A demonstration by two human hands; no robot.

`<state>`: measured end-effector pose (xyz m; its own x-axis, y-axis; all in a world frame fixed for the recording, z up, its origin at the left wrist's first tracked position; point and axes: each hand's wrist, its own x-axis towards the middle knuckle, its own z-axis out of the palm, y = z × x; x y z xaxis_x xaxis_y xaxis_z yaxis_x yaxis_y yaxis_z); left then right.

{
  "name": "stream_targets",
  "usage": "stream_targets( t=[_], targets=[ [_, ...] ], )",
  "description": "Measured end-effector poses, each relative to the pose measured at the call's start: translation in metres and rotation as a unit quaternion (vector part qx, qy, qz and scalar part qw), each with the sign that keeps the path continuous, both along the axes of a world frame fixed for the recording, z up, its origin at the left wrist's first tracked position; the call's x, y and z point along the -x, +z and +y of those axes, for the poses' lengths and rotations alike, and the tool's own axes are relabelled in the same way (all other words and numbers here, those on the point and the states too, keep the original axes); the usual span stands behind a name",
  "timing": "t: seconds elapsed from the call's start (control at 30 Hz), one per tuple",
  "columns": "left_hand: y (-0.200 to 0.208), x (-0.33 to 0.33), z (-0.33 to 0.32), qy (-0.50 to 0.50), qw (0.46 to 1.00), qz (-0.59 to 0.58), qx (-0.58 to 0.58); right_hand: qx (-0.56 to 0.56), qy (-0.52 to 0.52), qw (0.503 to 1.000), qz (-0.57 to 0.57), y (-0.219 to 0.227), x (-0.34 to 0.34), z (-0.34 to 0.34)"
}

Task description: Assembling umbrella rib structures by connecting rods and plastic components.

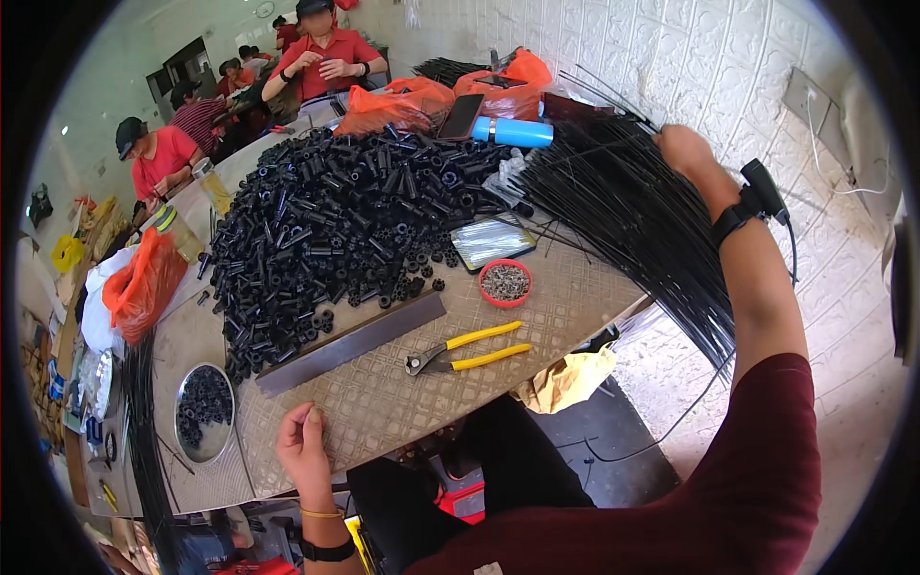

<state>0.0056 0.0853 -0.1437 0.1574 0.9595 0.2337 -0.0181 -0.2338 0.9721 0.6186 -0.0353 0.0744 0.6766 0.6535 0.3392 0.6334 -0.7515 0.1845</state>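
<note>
My right arm stretches to the far right, where my right hand is curled at the upper end of a large bundle of thin black rods. Several rod ends meet at its fingers, which are partly hidden. At the table's front edge, my left hand is closed, thumb pressed to the fingers; anything between them is too small to make out. In front of it lies a long dark metal bar. Yellow-handled cutting pliers rest nearby on the patterned tabletop.
A big heap of black tubular parts covers the middle. Around it are a red bowl of small metal pieces, a round tray of black bits, a blue bottle, a phone and orange bags. Other people sit beyond.
</note>
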Motion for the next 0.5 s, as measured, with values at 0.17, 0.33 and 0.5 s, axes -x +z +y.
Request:
stream_targets(
  t=[0.17,0.33,0.5],
  targets=[
    [0.002,0.001,-0.001,0.001,1.0,0.002,0.005,-0.078,-0.001,0.997,-0.011,0.023,-0.006,0.0],
    [0.002,0.002,-0.001,-0.005,1.0,0.014,-0.005,-0.254,0.068,0.953,0.148,0.036,-0.007,-0.003],
    [-0.003,0.003,0.0,0.0,1.0,-0.006,0.004,-0.397,0.139,0.849,0.32,0.048,0.028,0.009]
  ],
)
